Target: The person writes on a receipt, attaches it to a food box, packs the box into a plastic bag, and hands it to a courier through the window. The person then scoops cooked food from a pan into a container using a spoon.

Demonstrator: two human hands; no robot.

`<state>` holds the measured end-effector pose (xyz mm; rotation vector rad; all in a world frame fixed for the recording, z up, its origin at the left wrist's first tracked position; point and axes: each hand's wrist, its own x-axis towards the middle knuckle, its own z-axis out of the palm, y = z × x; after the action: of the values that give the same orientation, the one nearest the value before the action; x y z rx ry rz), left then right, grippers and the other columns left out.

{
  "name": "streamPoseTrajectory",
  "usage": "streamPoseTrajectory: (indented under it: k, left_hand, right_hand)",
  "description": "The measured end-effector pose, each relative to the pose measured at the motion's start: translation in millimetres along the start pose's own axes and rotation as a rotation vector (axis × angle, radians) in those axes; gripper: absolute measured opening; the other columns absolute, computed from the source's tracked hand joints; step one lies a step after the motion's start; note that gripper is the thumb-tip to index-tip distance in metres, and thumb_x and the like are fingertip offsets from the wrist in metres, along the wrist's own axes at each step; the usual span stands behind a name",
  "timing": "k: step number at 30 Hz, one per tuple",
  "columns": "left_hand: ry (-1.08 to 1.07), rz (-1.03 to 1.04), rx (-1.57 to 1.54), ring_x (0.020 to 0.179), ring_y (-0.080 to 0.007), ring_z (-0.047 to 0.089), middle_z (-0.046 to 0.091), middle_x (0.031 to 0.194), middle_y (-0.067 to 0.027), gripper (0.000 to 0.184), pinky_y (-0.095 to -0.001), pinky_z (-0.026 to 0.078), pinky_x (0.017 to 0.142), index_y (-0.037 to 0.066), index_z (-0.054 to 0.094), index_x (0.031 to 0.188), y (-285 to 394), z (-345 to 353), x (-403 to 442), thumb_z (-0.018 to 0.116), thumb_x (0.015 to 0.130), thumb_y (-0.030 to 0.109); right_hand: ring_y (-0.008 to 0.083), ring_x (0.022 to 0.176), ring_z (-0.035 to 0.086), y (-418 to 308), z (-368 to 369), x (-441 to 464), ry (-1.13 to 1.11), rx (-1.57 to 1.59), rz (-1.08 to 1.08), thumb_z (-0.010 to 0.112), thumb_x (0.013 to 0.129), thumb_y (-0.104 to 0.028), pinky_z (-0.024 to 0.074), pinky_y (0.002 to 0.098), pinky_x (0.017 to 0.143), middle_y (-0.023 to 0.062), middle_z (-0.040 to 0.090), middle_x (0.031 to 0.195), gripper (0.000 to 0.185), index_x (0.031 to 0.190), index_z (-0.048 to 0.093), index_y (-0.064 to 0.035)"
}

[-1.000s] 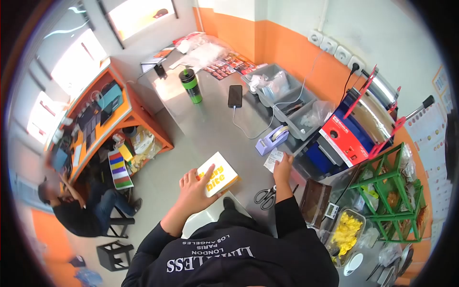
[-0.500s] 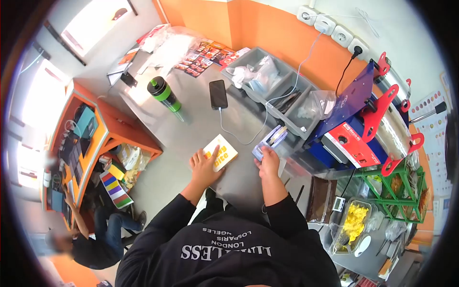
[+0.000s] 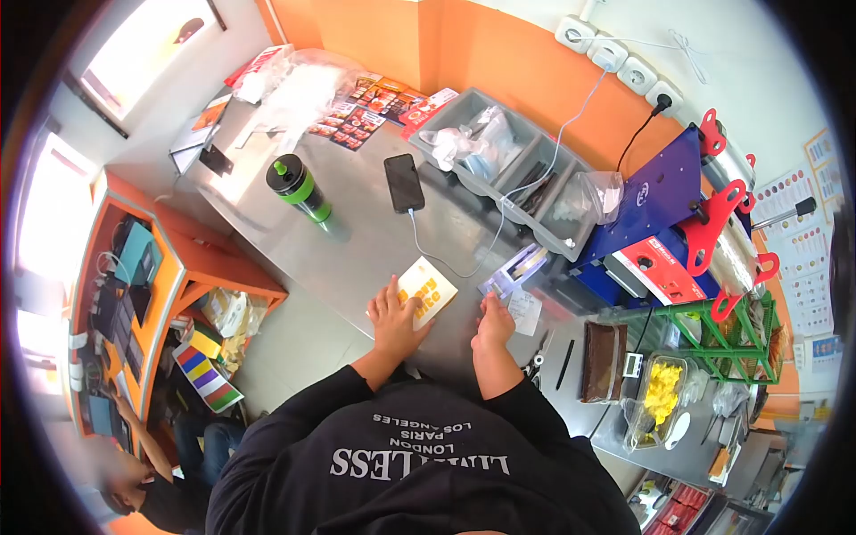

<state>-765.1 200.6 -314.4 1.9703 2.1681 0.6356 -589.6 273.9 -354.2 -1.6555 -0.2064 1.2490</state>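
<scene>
A small white box with yellow lettering (image 3: pixel 434 287) lies at the near edge of the steel table. My left hand (image 3: pixel 392 321) presses over its left and lower side, fingers on top and thumb along the near edge. To the right, my right hand (image 3: pixel 493 328) is held with its fingers drawn together, just below a purplish tape dispenser (image 3: pixel 517 270). Whether a strip of tape is between those fingers is too small to make out. A printed paper slip (image 3: pixel 526 312) lies beside that hand.
A phone (image 3: pixel 405 184) on a white charging cable and a green-black tumbler (image 3: pixel 300 187) stand farther back. A grey divided bin (image 3: pixel 499 209) lines the wall. At right is a blue-red sealing machine (image 3: pixel 655 259). Another person (image 3: pixel 156 473) sits at lower left.
My right hand has come off the tape dispenser and moved slightly down toward me. The dispenser stays on the table. My left hand remains on the box, which is turned a little.
</scene>
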Motion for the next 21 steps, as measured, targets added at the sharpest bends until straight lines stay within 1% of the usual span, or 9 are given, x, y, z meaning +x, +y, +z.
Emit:
streamPoseTrajectory:
  k: [4,6,10,12,13,15,18,19,21]
  left_hand:
    - [-0.013,0.011,-0.009,0.136,-0.0447,0.034,0.032,0.152,-0.0286,0.039,-0.0604,0.023,0.109,0.016,0.064,0.103,-3,0,2,0.08,0.075,0.037]
    - [-0.023,0.037,-0.016,0.136,-0.0457,0.033,0.031,0.153,-0.0288,0.038,-0.0603,0.023,0.11,0.016,0.063,0.102,-6,0,2,0.08,0.076,0.037]
    - [-0.003,0.076,-0.04,0.136,-0.0449,0.033,0.032,0.153,-0.0286,0.037,-0.0587,0.022,0.11,0.014,0.062,0.097,-14,2,8,0.081,0.075,0.037]
    - [-0.018,0.087,-0.083,0.137,-0.0464,0.031,0.031,0.153,-0.0279,0.035,-0.06,0.022,0.11,0.015,0.061,0.098,-17,1,11,0.08,0.074,0.033]
    - [-0.021,0.081,-0.084,0.137,-0.0464,0.031,0.031,0.153,-0.0279,0.035,-0.06,0.022,0.11,0.015,0.061,0.098,-18,1,13,0.08,0.074,0.033]
    - [-0.033,0.102,-0.13,0.138,-0.0459,0.031,0.031,0.154,-0.028,0.035,-0.0594,0.023,0.109,0.015,0.058,0.095,-22,1,13,0.08,0.071,0.028]
    - [-0.017,0.119,-0.17,0.138,-0.0458,0.032,0.031,0.154,-0.0289,0.035,-0.0585,0.023,0.109,0.014,0.055,0.091,-26,1,14,0.08,0.068,0.025]
    - [-0.017,0.117,-0.168,0.138,-0.0458,0.032,0.031,0.154,-0.0289,0.035,-0.0585,0.023,0.109,0.014,0.055,0.091,-28,1,13,0.08,0.068,0.025]
    - [-0.029,0.141,-0.169,0.138,-0.0461,0.032,0.032,0.154,-0.0295,0.036,-0.058,0.023,0.109,0.013,0.053,0.088,-30,1,13,0.08,0.067,0.025]
  right_hand:
    - [0.0081,0.077,0.06,10,1,6,0.026,-0.014,-0.011,0.073,0.092,-0.028,0.0444,0.0257,0.061,-0.0031,0.066,0.086,0.02,0.095,0.068,-0.0095]
    - [0.0082,0.076,0.059,20,0,12,-0.013,-0.046,-0.174,0.07,0.095,-0.025,0.0464,0.0251,0.062,-0.003,0.064,0.085,0.017,0.097,0.068,-0.0086]
    - [0.0084,0.075,0.059,25,-5,12,-0.091,-0.141,-0.147,0.065,0.098,-0.019,0.0477,0.0245,0.065,-0.0019,0.064,0.085,0.012,0.101,0.067,-0.007]
    - [0.0089,0.076,0.06,14,-7,0,-0.432,-0.42,-0.433,0.062,0.1,-0.013,0.0487,0.0244,0.068,0.0003,0.065,0.086,0.011,0.104,0.066,-0.0038]
    - [0.0089,0.076,0.06,7,-6,-8,-0.434,-0.425,-0.429,0.062,0.1,-0.013,0.0487,0.0244,0.068,0.0003,0.065,0.086,0.011,0.104,0.066,-0.0038]
    - [0.0101,0.075,0.06,-8,-2,-30,-0.833,-0.431,-0.521,0.062,0.098,-0.008,0.0486,0.0249,0.069,0.0034,0.066,0.083,0.022,0.118,0.056,-0.0012]
    - [0.0113,0.072,0.06,-13,4,-50,-0.85,-0.548,-0.573,0.062,0.097,-0.005,0.0481,0.0258,0.068,0.0055,0.066,0.079,0.031,0.123,0.045,-0.0022]
    - [0.0113,0.072,0.06,-8,4,-47,-0.852,-0.548,-0.572,0.062,0.097,-0.005,0.0481,0.0258,0.068,0.0055,0.066,0.079,0.031,0.123,0.045,-0.0022]
    - [0.0158,0.067,0.063,0,9,-40,-0.867,-0.57,-0.637,0.064,0.095,-0.004,0.0497,0.0295,0.065,0.01,0.066,0.075,0.034,0.118,0.038,-0.0041]
